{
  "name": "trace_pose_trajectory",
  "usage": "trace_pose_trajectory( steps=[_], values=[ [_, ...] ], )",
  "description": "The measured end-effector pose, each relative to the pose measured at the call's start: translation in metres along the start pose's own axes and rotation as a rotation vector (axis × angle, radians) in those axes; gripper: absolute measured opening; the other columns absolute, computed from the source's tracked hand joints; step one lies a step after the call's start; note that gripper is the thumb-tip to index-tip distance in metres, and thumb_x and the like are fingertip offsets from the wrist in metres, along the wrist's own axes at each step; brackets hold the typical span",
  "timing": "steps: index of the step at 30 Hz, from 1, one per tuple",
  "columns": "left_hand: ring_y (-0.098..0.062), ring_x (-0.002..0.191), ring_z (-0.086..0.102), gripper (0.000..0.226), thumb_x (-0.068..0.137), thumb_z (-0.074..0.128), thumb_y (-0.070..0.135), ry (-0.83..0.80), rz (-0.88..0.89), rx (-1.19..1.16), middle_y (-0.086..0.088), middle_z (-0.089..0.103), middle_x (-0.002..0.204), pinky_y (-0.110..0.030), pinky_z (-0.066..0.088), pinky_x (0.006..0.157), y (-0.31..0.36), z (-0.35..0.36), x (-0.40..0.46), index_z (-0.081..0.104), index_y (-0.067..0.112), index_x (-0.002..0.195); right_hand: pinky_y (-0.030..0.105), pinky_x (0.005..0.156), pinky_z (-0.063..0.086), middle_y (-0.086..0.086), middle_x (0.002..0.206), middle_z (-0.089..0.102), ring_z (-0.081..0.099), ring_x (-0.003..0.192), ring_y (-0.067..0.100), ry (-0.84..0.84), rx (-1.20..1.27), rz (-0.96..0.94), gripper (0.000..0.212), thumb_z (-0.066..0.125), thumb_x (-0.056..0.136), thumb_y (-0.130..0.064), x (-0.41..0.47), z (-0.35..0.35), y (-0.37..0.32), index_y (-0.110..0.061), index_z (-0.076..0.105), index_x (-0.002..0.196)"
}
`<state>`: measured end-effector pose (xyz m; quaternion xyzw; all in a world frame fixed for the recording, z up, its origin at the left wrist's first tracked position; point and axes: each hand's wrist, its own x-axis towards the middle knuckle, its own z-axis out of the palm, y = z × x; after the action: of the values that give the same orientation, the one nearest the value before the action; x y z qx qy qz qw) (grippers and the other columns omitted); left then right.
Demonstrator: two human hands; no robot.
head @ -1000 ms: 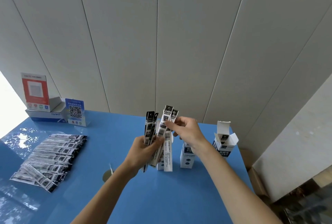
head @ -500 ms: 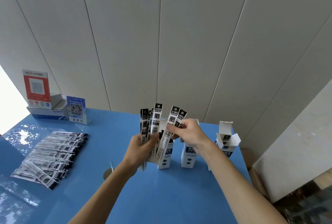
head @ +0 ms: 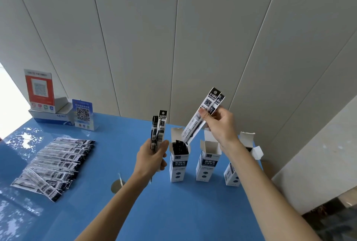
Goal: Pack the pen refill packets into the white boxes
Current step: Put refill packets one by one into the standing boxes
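Note:
Three white boxes stand upright with open top flaps on the blue table: the left box (head: 178, 167), the middle box (head: 207, 165) and the right box (head: 232, 175). Dark packets show inside the left box. My right hand (head: 220, 125) pinches two refill packets (head: 201, 119), tilted, their lower ends just above the left box's opening. My left hand (head: 151, 156) grips a small upright bundle of refill packets (head: 159, 130) just left of that box. A fanned pile of packets (head: 56, 163) lies at the table's left.
A red QR sign (head: 39, 90) on a white carton (head: 52, 117) and a blue QR stand (head: 83, 113) sit at the back left. A round hole (head: 116, 186) is in the table near my left forearm. The table's right edge drops off beside the right box.
My right hand has pulled two packets out of the bundle and carried them right and up, tilting them over the left box. My left hand keeps the rest upright.

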<state>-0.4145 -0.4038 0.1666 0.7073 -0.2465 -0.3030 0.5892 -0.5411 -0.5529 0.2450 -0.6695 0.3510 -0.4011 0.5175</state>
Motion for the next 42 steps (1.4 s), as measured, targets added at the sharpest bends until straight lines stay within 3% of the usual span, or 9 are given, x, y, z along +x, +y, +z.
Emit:
trace_pose_trajectory(
  steps=[3,10,11,14,21,28,34,38,42],
  values=[
    [-0.018,0.049,0.057,0.033,0.088,0.067,0.033,0.008,0.010,0.026,-0.006,0.059,0.070,-0.030,0.048,0.047,0.001,0.003,0.001,0.054,0.003,0.092,0.025,0.064,0.051,-0.007,0.072,0.066,0.056,0.064,0.008,0.042,-0.021,-0.073,0.007,0.070,0.085,-0.028,0.002,0.003,0.001,-0.026,0.065,0.082],
    [-0.021,0.049,0.059,0.033,0.085,0.072,0.031,0.000,0.018,0.057,-0.008,0.069,0.074,-0.031,0.049,0.046,-0.003,0.005,0.001,0.057,0.002,0.091,0.017,0.054,0.039,-0.010,0.061,0.057,0.043,0.050,0.000,0.017,-0.090,-0.152,0.017,0.070,0.084,-0.034,0.006,0.012,0.008,-0.017,0.067,0.084],
    [-0.021,0.049,0.059,0.031,0.085,0.071,0.031,0.000,0.021,0.058,-0.008,0.070,0.076,-0.031,0.049,0.046,-0.003,0.005,0.000,0.058,0.003,0.091,0.016,0.052,0.036,-0.015,0.056,0.052,0.039,0.048,0.000,-0.008,-0.092,-0.152,0.013,0.071,0.083,-0.032,0.005,0.013,0.008,-0.022,0.065,0.077],
    [-0.021,0.049,0.060,0.026,0.086,0.071,0.026,0.008,0.025,0.067,-0.008,0.071,0.076,-0.031,0.050,0.047,-0.003,0.004,0.001,0.057,0.004,0.090,0.018,0.047,0.028,-0.013,0.047,0.037,0.028,0.044,0.004,-0.052,-0.138,-0.175,0.037,0.072,0.082,-0.030,0.002,0.015,0.012,-0.032,0.047,0.055],
    [-0.021,0.050,0.059,0.020,0.087,0.068,0.017,0.013,0.023,0.073,-0.012,0.070,0.077,-0.031,0.049,0.047,-0.005,0.005,0.002,0.057,0.002,0.092,0.020,0.047,0.027,-0.008,0.048,0.032,0.025,0.045,0.007,-0.119,-0.237,-0.198,0.049,0.072,0.081,-0.035,0.001,0.010,0.014,-0.017,0.034,0.056],
    [-0.022,0.050,0.059,0.018,0.087,0.068,0.015,0.012,0.044,0.071,-0.013,0.071,0.077,-0.034,0.049,0.048,-0.003,0.008,0.001,0.057,0.001,0.092,0.016,0.045,0.025,-0.007,0.051,0.036,0.027,0.046,0.006,-0.224,-0.313,-0.196,0.046,0.073,0.080,-0.036,0.000,0.012,0.023,0.003,0.052,0.068],
    [-0.022,0.050,0.059,0.018,0.087,0.068,0.016,0.011,0.048,0.081,-0.013,0.071,0.077,-0.035,0.050,0.049,-0.005,0.009,0.001,0.056,0.002,0.090,0.010,0.052,0.036,-0.015,0.062,0.056,0.050,0.053,-0.002,-0.265,-0.366,-0.154,0.018,0.076,0.079,-0.031,-0.006,0.025,0.035,-0.024,0.060,0.075],
    [-0.022,0.051,0.060,0.012,0.088,0.067,0.016,0.006,0.058,0.077,-0.011,0.071,0.077,-0.035,0.050,0.049,-0.005,0.009,0.000,0.058,0.008,0.089,0.033,0.067,0.050,-0.001,0.075,0.067,0.063,0.074,0.019,-0.389,-0.525,-0.131,0.022,0.076,0.079,-0.035,-0.005,0.027,0.040,-0.017,0.063,0.079],
    [-0.022,0.051,0.060,0.016,0.088,0.067,0.017,0.002,0.057,0.082,-0.013,0.071,0.077,-0.038,0.051,0.051,-0.005,0.007,0.001,0.057,0.004,0.090,0.032,0.068,0.050,0.001,0.078,0.069,0.063,0.073,0.019,-0.380,-0.484,-0.172,0.018,0.071,0.084,-0.032,-0.005,0.024,0.033,-0.015,0.067,0.084]
  ],
)
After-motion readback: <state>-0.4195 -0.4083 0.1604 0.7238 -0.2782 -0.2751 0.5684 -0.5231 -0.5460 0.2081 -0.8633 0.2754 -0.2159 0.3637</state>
